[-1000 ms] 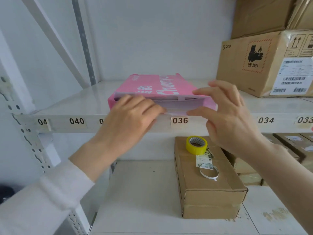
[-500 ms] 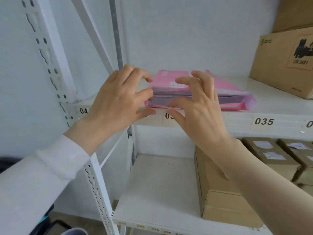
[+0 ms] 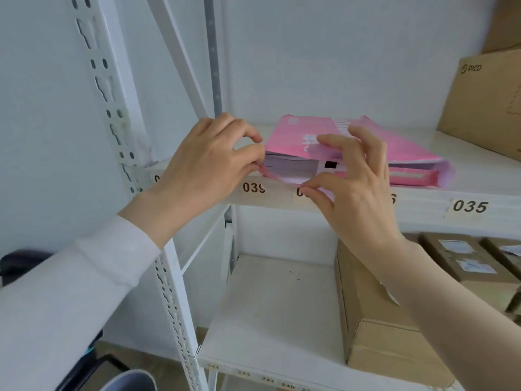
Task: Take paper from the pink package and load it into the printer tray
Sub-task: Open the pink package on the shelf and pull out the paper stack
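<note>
A pink package (image 3: 394, 142) of paper lies flat on the upper white shelf (image 3: 476, 176), its open end facing me with the white paper stack (image 3: 293, 166) showing inside. My left hand (image 3: 208, 167) pinches the torn pink wrapper at the package's left front corner. My right hand (image 3: 352, 176) holds the open end, fingers curled over the top flap and thumb pinching the lower flap at the shelf edge. No printer is in view.
Cardboard boxes (image 3: 490, 105) stand at the right of the upper shelf. A long brown box (image 3: 375, 334) and smaller labelled boxes (image 3: 462, 263) sit on the lower shelf (image 3: 270, 320). A perforated white upright (image 3: 112, 108) stands at the left.
My view has swung left and closer to the package. Both hands shifted from pressing on the package front to pinching the wrapper flaps at its open end, spreading it.
</note>
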`<state>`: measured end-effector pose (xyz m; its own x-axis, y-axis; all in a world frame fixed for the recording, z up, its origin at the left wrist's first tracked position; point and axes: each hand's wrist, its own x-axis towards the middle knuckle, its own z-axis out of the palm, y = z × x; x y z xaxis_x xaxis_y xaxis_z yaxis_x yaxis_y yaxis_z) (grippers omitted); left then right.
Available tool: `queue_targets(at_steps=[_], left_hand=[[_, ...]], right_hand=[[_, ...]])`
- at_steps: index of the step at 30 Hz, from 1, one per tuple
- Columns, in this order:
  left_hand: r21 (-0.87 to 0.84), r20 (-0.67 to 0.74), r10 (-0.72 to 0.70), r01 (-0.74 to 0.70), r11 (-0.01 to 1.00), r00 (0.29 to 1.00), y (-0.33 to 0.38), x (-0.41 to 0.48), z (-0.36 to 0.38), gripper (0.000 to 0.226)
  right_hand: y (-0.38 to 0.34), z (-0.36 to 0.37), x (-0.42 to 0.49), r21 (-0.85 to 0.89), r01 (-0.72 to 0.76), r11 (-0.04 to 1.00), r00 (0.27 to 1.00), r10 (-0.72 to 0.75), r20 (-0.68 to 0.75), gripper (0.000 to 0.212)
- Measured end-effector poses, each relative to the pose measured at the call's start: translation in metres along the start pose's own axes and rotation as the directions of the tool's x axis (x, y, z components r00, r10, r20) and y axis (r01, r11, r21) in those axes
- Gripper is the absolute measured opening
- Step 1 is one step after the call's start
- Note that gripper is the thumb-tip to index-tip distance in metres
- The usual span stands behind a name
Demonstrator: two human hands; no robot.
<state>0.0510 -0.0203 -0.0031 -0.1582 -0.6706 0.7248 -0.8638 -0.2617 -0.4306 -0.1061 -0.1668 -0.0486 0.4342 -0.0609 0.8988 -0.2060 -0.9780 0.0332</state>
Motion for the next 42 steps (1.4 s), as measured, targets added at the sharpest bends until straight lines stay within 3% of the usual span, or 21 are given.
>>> queue_targets(at_steps=[3,7,11,15,19,25,29,31,38,42], left_hand=[[-0.036,0.012,0.005,-0.005,0.999,1.000,0.003,-0.004,-0.002,0.011],[-0.017,-0.089,0.039,-0.041,0.999,0.995,0.022,-0.007,-0.004,0.016],[0.002,-0.160,0.102,-0.103,0.995,0.982,0.047,-0.002,0.000,0.019],[-0.064,-0.116,0.077,-0.085,0.994,0.990,0.060,0.009,0.006,0.028],[-0.039,-0.081,0.055,-0.059,0.998,0.995,0.070,0.013,0.008,0.023],[-0.183,-0.031,-0.106,0.099,0.978,0.994,0.081,0.006,0.008,0.014],[-0.169,0.036,-0.237,0.239,0.956,0.971,0.081,0.012,0.014,0.046],[-0.130,0.042,-0.287,0.290,0.948,0.957,0.083,0.017,0.012,0.049],[0.104,-0.111,-0.268,0.279,0.955,0.957,0.081,0.038,0.006,0.020],[0.066,-0.225,-0.203,0.222,0.973,0.953,0.071,0.045,0.015,0.011]], right_hand=[[0.004,-0.005,-0.008,-0.072,0.124,0.990,0.992,-0.125,-0.008,0.014],[0.023,-0.020,-0.028,-0.188,0.196,0.962,0.977,-0.207,-0.045,0.028],[0.044,-0.037,-0.036,-0.241,0.127,0.962,0.982,-0.156,-0.105,0.033],[0.054,-0.050,-0.031,-0.262,0.046,0.964,0.993,-0.072,-0.090,0.032],[0.054,-0.057,-0.033,-0.301,0.071,0.951,0.995,-0.087,-0.041,0.029],[0.048,-0.058,-0.043,-0.279,0.120,0.953,0.991,-0.130,-0.017,0.018],[0.042,-0.057,-0.031,-0.266,0.010,0.964,0.998,-0.024,-0.052,0.010],[0.040,-0.055,-0.021,-0.304,-0.057,0.951,0.997,0.036,-0.074,0.009],[0.044,-0.048,-0.005,-0.372,-0.081,0.925,0.994,0.046,-0.103,0.007],[0.047,-0.046,-0.002,-0.394,-0.092,0.915,0.992,0.051,-0.114,0.008]])
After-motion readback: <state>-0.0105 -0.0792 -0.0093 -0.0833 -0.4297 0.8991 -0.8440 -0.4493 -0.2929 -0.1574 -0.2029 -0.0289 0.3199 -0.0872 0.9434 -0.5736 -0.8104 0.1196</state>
